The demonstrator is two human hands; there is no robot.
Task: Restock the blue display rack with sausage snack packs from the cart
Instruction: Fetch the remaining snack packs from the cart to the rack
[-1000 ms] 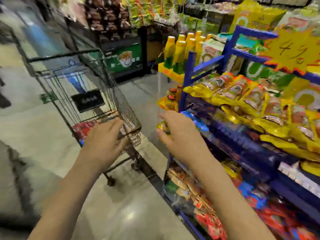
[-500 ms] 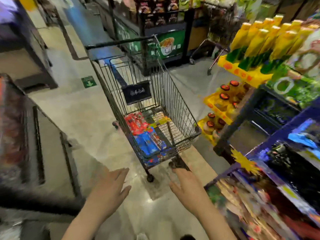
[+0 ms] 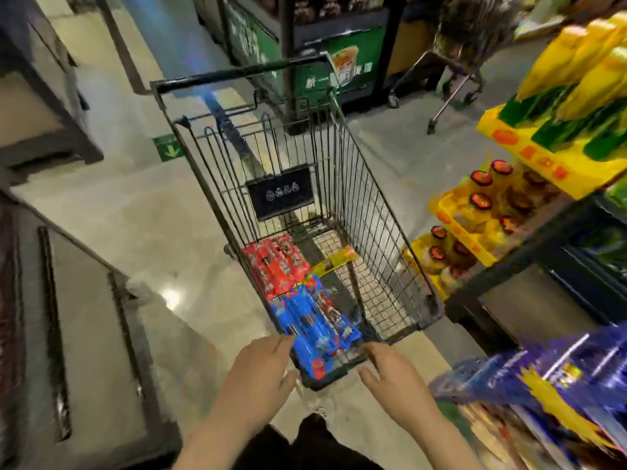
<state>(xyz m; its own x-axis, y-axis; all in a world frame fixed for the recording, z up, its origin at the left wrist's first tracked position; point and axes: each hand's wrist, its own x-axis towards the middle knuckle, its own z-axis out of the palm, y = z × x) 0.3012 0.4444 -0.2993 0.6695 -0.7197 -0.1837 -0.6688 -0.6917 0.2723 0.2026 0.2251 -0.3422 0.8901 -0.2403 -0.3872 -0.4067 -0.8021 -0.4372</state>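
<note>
The view has swung off the blue display rack (image 3: 549,378), now blurred to the right of the right hand (image 3: 390,374), and onto the cart (image 3: 383,212) straight ahead. Both hands have closed in on its near end, the left hand (image 3: 261,371) included, fingers loose and empty. The blue packs (image 3: 315,330) lie just beyond the fingertips, red packs (image 3: 274,262) farther off, so a fresh pickup looks imminent.

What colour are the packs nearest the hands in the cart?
Blue, with red accents: the blue packs at the cart's near end, in the head view.
</note>
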